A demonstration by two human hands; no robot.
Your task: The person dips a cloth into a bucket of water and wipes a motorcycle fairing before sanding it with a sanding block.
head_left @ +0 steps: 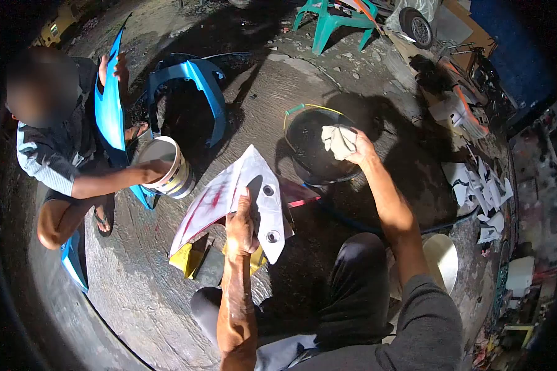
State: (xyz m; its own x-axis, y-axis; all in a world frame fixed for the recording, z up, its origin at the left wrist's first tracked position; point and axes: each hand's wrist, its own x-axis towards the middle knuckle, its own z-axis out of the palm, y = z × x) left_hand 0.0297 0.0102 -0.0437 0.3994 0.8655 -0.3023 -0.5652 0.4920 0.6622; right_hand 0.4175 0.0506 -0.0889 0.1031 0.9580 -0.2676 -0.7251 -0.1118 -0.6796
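A pale, pointed panel (220, 190) with reddish streaks and two round holes is gripped at its lower edge by my left hand (241, 230), thumb on top. Out to the right, my right hand (362, 148) holds a crumpled cream cloth (339, 141) over a black bucket (309, 133) of dark liquid. The bucket has a yellow handle with a green grip. Below the panel lie yellow pieces (185, 260) on the ground.
A co-worker (62, 142) squats at the left, one hand in a white bucket (182, 167), the other on a blue panel (109, 111). Another blue part (204, 86) lies behind. A green chair (331, 28) stands at the back; white scraps (483, 191) lie right.
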